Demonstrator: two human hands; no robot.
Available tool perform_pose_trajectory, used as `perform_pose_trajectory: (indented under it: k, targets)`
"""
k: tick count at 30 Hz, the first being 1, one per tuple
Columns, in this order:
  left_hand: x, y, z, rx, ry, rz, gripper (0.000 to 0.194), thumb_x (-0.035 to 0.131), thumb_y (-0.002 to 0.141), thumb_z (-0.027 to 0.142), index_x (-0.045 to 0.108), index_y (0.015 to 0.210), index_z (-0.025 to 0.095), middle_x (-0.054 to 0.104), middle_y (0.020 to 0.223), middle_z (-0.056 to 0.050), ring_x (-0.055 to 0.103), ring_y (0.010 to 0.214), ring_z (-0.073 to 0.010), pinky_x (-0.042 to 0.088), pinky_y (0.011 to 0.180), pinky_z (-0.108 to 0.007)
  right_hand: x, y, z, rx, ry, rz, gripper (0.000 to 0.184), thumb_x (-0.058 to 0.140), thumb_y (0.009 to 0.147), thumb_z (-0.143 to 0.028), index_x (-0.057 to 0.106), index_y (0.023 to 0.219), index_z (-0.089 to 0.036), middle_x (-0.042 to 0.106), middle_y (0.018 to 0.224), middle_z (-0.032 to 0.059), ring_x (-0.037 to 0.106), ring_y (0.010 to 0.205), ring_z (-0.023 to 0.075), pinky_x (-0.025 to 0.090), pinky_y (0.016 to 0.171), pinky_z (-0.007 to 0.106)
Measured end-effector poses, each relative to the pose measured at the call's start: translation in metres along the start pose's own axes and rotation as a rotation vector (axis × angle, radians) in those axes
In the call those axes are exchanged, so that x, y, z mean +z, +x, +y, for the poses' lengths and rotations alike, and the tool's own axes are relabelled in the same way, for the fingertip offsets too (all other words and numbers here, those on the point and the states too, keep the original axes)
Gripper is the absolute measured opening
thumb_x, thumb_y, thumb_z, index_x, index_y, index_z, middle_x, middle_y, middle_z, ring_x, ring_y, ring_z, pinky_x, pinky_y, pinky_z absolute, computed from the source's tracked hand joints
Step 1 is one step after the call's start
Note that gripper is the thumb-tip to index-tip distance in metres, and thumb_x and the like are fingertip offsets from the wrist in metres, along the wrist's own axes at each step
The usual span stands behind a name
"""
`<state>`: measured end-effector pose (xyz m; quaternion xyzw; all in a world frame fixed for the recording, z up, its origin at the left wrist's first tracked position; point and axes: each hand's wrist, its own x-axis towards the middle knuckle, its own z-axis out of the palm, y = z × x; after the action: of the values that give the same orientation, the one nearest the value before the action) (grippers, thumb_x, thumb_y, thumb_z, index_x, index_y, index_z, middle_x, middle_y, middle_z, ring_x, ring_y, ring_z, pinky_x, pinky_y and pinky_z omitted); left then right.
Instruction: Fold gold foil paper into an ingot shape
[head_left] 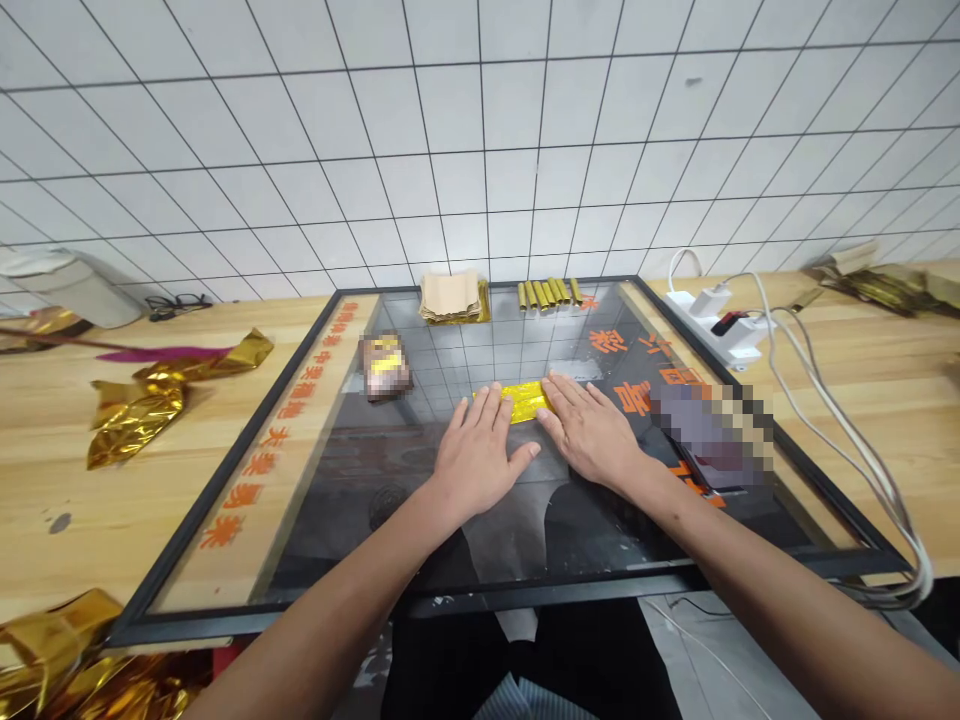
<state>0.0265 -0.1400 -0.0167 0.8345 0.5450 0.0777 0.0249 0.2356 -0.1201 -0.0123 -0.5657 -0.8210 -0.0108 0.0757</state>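
Note:
A small sheet of gold foil paper (526, 402) lies flat on the framed glass panel (360, 480). The fingers of my left hand (480, 450) rest stretched out over its left end, thumb pointing to the right. On its right end lie the fingertips of my right hand (589, 425), also flat and apart. Both palms face down, and the foil's middle shows between them. Toward the wall are several rolled gold tubes (550, 293) in a row. Left of the tubes sits a stack of tan paper sheets (450, 295) with gold foil showing at its edges.
A blurred-out packet (386, 367) is on the glass to the left, another blurred item (709, 435) to the right. A power strip (716, 330) with white cables (847, 430) stands at right. Crumpled gold foil (150, 400) and glasses (176, 305) lie on the wooden table (45, 420).

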Motion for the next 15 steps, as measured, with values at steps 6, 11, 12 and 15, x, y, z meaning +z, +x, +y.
perform_pose_trajectory:
  k: [6, 11, 12, 15]
  targets:
    - [-0.001, 0.0, 0.0, 0.004, 0.006, -0.006, 0.083, 0.037, 0.108, 0.07, 0.042, 0.168, 0.011, 0.029, 0.179, -0.017, 0.027, 0.168, -0.0347, 0.024, 0.137, -0.059, 0.001, -0.002, 0.001, 0.007, -0.026, 0.036, 0.073, 0.017, 0.115, -0.051, 0.045, 0.166, -0.007, 0.039, 0.174, 0.0169, 0.038, 0.162, 0.0317, 0.028, 0.132, 0.059]
    - [-0.004, 0.0, 0.002, -0.002, -0.002, -0.024, 0.084, 0.036, 0.109, 0.069, 0.041, 0.168, 0.01, 0.026, 0.18, -0.018, 0.025, 0.169, -0.0353, 0.024, 0.137, -0.059, -0.005, -0.006, 0.008, 0.049, -0.024, 0.032, 0.075, 0.016, 0.115, -0.051, 0.046, 0.166, -0.006, 0.043, 0.172, 0.0217, 0.041, 0.161, 0.0347, 0.03, 0.13, 0.062]
    - [-0.004, 0.001, 0.002, -0.002, -0.006, -0.022, 0.084, 0.036, 0.109, 0.069, 0.041, 0.168, 0.01, 0.026, 0.18, -0.018, 0.025, 0.169, -0.0356, 0.024, 0.137, -0.06, -0.007, -0.006, 0.008, 0.064, -0.019, 0.039, 0.076, 0.016, 0.115, -0.052, 0.046, 0.166, -0.005, 0.043, 0.172, 0.0226, 0.04, 0.161, 0.0353, 0.031, 0.129, 0.062]
    - [-0.004, 0.001, 0.002, -0.007, -0.014, -0.029, 0.083, 0.037, 0.109, 0.068, 0.041, 0.168, 0.01, 0.026, 0.18, -0.018, 0.024, 0.169, -0.0356, 0.022, 0.137, -0.059, -0.015, -0.003, -0.006, 0.062, 0.02, 0.099, 0.08, 0.02, 0.114, -0.056, 0.039, 0.169, -0.002, 0.033, 0.177, 0.0224, 0.031, 0.165, 0.0353, 0.028, 0.132, 0.057]
